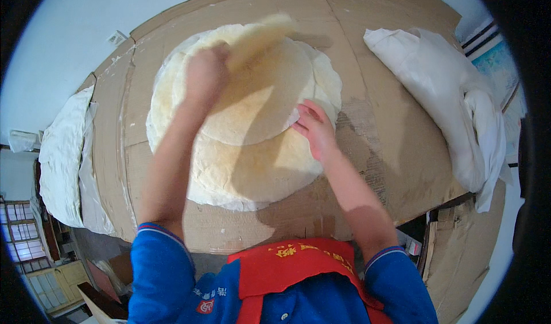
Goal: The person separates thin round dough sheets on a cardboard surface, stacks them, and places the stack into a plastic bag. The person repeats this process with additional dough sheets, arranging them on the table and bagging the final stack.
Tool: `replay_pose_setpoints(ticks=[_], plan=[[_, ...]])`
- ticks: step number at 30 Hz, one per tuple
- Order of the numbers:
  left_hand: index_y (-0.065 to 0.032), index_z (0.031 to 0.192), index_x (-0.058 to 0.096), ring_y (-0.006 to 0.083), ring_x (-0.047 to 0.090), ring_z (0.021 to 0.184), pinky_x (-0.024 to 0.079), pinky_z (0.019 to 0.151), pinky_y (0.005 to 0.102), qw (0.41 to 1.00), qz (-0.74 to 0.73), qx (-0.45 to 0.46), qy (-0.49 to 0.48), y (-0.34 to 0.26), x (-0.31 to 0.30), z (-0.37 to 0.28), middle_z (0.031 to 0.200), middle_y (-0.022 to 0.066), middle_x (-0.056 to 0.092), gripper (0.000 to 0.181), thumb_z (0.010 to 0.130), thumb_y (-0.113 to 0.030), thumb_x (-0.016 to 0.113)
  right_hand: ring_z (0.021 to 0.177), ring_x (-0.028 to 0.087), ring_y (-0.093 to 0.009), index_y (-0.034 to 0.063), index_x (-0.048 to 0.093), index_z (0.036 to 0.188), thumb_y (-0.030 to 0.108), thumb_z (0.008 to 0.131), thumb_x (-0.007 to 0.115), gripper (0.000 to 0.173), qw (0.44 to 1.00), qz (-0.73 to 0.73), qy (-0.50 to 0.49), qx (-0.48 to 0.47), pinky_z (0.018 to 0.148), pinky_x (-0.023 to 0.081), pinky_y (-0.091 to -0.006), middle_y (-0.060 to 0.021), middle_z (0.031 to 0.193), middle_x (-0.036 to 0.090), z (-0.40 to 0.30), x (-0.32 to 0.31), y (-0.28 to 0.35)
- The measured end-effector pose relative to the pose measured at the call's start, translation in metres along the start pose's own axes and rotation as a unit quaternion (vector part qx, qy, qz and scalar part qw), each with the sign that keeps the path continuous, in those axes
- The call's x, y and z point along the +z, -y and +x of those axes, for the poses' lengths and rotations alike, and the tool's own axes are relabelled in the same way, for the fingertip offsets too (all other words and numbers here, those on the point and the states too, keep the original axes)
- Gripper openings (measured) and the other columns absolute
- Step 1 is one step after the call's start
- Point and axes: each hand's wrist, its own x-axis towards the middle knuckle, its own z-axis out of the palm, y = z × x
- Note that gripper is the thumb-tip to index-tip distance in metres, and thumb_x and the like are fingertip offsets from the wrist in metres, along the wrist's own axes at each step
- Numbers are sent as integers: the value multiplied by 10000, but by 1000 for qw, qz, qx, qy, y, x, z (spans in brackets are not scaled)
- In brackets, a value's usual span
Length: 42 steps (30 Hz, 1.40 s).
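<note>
A stack of large, thin, round pale sheets, possibly dough or paper, [254,165] lies on the cardboard-covered table. My left hand [208,72] is closed over the upper left of the stack, blurred by motion. From it a blurred tan thing [262,38], possibly a sheet's lifted edge or a brush, reaches up and to the right; which it is I cannot tell. My right hand [314,126] rests at the right side of the top round sheet [245,130], its fingers at a small whitish raised piece of edge [292,117].
Cardboard [409,152] covers the table. A white cloth or plastic bundle [447,79] lies at the right. More pale sheets [64,160] with plastic film lie at the left edge. A white wall socket [116,37] is beyond the table.
</note>
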Motion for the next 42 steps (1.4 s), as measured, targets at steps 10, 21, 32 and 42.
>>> replay_pose_setpoints(ticks=[10,21,32,42], plan=[[-32,1028,532,288,583,889,476,752,385,986,-75,145,-36,0,35,-87,1006,138,583,341,692,22,504,1211,319,-326,-31,108,1327,504,889,289,714,954,229,154,115,1026,279,-429,-216,1358,182,7,20,6],[-43,900,621,326,595,705,471,642,396,996,-19,1,-89,7,-90,28,799,186,609,191,797,-175,527,979,469,-154,19,412,1171,235,879,486,371,995,-84,-38,31,753,389,-268,-117,1243,427,-58,-6,5],[-41,952,588,274,608,878,512,752,335,977,-160,135,43,-26,-10,-167,963,131,615,352,651,95,467,1023,468,-181,27,381,1204,375,877,464,485,993,61,-78,61,813,380,-306,-107,1109,492,-112,-66,-14],[-44,1034,554,322,605,799,489,707,392,981,-155,102,52,-29,25,-193,868,179,617,326,732,-154,608,817,485,-160,-4,437,1159,537,886,284,625,969,208,114,64,707,372,-263,-120,1088,545,-136,-10,-24]])
